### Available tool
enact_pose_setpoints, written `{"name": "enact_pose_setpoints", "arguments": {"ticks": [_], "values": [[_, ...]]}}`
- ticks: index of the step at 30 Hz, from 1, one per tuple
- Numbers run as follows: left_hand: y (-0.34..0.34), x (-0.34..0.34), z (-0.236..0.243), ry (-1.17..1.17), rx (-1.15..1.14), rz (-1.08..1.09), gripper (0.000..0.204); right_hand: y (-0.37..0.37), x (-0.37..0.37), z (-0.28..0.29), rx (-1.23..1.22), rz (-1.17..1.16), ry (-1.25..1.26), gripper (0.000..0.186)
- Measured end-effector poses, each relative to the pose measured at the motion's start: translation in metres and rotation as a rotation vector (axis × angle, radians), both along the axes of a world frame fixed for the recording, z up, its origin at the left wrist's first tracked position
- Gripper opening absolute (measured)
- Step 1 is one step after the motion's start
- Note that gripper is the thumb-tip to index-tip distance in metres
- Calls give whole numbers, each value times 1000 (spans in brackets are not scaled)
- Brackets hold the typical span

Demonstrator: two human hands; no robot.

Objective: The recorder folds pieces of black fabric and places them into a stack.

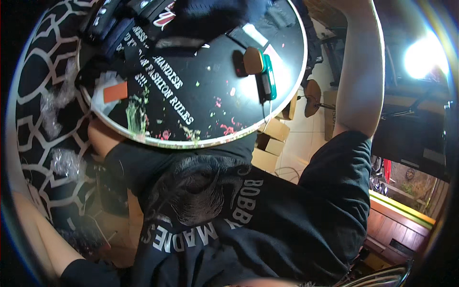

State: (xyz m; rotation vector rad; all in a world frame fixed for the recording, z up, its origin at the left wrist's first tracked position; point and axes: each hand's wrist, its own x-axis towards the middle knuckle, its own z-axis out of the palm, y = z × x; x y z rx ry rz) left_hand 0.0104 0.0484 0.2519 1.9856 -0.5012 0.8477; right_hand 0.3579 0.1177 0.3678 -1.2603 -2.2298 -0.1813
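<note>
My right arm (361, 71) is raised along the right side, and its hand is cut off by the top edge. My left forearm (38, 239) shows at the lower left, with its hand outside the picture. A round black table (191, 86) with a pale rim, white lettering and green and pink smears stands before me. On it rest a slim teal object (272, 79) and a tan rounded piece (253, 60) touching it. An orange rectangle (115, 92) lies on crumpled clear plastic (99, 99) at the table's left. Dark cloth (201, 21) covers its far part.
Black-and-white patterned fabric (40, 76) fills the left, with crumpled clear wrapping (68, 163) on it. Cardboard boxes (267, 148) stand on the tiled floor below the table's right edge. A bright lamp (423, 57) glares at right, above reddish wooden furniture (401, 217).
</note>
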Motion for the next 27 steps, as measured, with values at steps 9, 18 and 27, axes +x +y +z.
{"name": "enact_pose_setpoints", "arguments": {"ticks": [9,18,27], "values": [[-12,10,-17,-46,-277,-165,16,-52,-27,-37,-202,117,-83,33],[-9,-14,-15,-177,-595,-304,20,-96,-42,-16,-308,111,-132,43],[1,-25,0,-270,-712,-387,25,-17,-58,-59,-373,168,-145,58]]}}
